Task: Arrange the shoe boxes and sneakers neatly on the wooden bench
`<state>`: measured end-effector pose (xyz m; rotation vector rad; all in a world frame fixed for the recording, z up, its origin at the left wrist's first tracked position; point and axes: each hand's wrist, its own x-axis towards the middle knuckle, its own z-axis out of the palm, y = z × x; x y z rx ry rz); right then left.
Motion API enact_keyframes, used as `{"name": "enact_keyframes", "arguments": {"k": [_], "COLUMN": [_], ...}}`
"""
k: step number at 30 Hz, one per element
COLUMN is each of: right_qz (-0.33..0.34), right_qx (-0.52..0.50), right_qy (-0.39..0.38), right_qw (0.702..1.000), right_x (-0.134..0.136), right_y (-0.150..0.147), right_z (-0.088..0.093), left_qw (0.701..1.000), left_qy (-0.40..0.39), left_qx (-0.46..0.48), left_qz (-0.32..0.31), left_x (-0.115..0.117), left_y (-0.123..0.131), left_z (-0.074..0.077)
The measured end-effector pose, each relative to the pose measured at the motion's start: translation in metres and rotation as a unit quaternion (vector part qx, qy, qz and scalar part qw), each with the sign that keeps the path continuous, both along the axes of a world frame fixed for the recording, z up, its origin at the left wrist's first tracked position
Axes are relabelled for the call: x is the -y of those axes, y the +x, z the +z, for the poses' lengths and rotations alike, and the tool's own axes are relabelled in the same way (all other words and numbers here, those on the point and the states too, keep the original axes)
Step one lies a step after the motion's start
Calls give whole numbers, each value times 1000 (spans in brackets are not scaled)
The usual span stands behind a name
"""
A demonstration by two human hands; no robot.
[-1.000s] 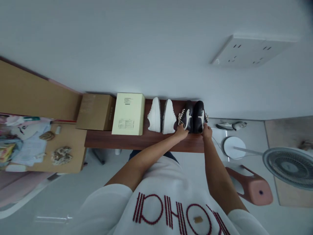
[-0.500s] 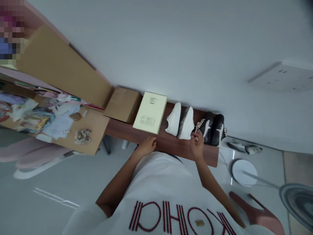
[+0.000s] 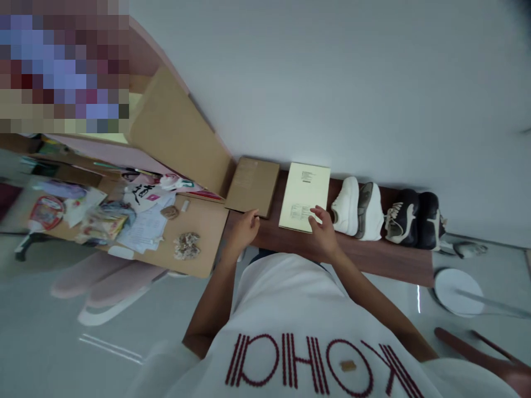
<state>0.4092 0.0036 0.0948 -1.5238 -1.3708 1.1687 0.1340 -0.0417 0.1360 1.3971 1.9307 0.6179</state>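
The right hand [image 3: 323, 235], open and gripping nothing, lay on a pale yellow box [image 3: 305, 190] whose long axis pointed away. The open left hand [image 3: 245, 231] was beside a cardboard box [image 3: 253, 187].

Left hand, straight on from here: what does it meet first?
Probably the flat brown cardboard box: its near edge lies right at the fingertips of the left hand. Depth is unclear, so they may already touch.
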Motion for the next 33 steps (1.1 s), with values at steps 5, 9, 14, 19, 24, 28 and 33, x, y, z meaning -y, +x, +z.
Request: {"name": "enact_keyframes", "arguments": {"k": [5, 9, 14, 19, 24, 28, 33], "right_qz": [59, 132, 116, 103, 79, 52, -6], "right_qx": [114, 352, 441, 446, 433, 329, 158], "right_qy": [38, 4, -27, -33, -31, 15, -51], "right_qw": [991, 927, 890, 889, 898, 943, 986], "right_x": [1, 7, 20, 18, 10, -1, -23], "right_y": [-80, -116, -126, -125, -129, -146, -178], "right_z": [-13, -32, -51, -53, -47, -42, -54], "left_qw": [998, 996, 999, 998, 995, 988, 972], "left_qy": [34, 20, 9, -17, -22, -27, -50], "left_qx": [-34, -63, -41, -26, 7, 81, 178], "left_qz": [44, 61, 31, 51, 97, 129, 146], "left_x": [-7, -21, -36, -44, -46, -51, -63], "left_y": [-83, -126, -149, -140, -139, -153, -164], "left_z": [-28, -51, -64, -78, -90, -102, -125]}}
